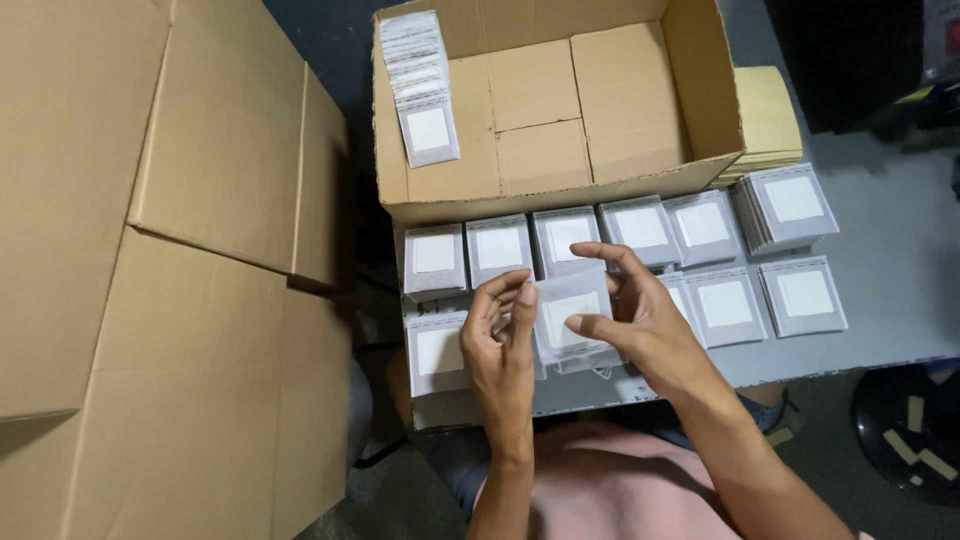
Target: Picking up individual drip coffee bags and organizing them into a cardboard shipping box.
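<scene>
Lowest in frame, a pink shirt [610,490]. Just above, left hand [503,340] and right hand [630,310], both pinching a small stack of grey packets [570,320] at frame centre, fingers closed on its edges. Beneath and behind, rows of grey packets [640,230] on a grey table [890,270]. At upper centre, an open cardboard box [560,110] holding a leaning packet row [420,85]. Large folded cartons [160,250] filling the left.

A grey table [890,290] carries stacked white packets [790,205] and an open carton [560,100].
</scene>
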